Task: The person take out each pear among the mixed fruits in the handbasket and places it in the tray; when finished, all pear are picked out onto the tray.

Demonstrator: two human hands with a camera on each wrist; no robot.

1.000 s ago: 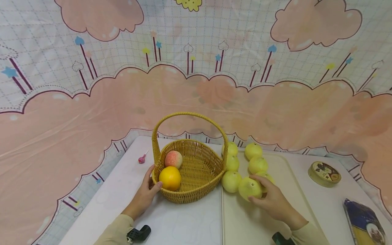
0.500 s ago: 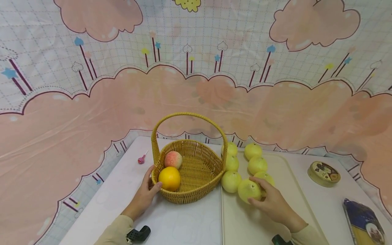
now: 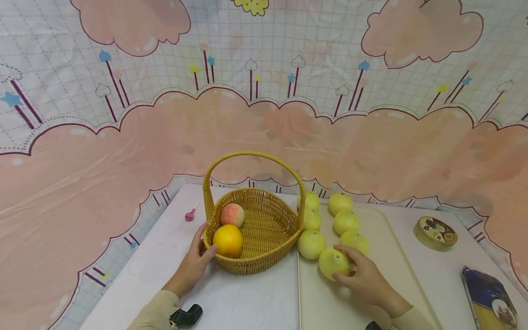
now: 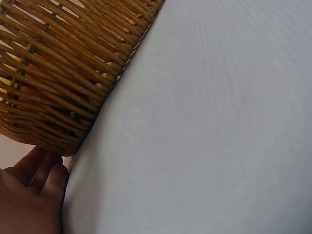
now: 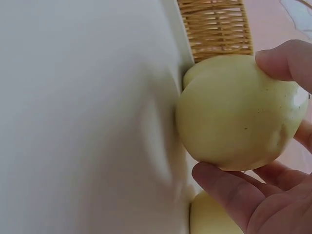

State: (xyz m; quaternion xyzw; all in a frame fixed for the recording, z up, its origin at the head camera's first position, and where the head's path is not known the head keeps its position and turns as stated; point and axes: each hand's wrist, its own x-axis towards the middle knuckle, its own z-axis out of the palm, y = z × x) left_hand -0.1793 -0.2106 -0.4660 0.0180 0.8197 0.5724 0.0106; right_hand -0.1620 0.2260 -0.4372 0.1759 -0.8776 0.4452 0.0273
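Note:
In the head view, my left hand (image 3: pixel 195 263) grips the near-left rim of a wicker basket (image 3: pixel 264 264), thumb over the edge. A peach (image 3: pixel 233 215) and an orange (image 3: pixel 228 241) lie in the basket's left side. My right hand (image 3: pixel 365 278) holds a pale yellow-green round fruit (image 3: pixel 334 263) between thumb and fingers, at the near end of two rows of like fruits (image 3: pixel 346 222) on a cream tray (image 3: pixel 326 302). The right wrist view shows the thumb on one side of the held fruit (image 5: pixel 239 117) and fingers on the other.
A lollipop (image 3: pixel 189 215) lies left of the basket. On the right are a round tin (image 3: pixel 435 233) and a blue-and-yellow packet (image 3: pixel 491 300). The basket's tall arched handle (image 3: pixel 253 153) rises above it. A patterned cloth (image 3: pixel 264 123) hangs behind the table.
My right hand has drawn the held fruit slightly toward me, away from the fruits behind it. The left hand and basket have not visibly moved.

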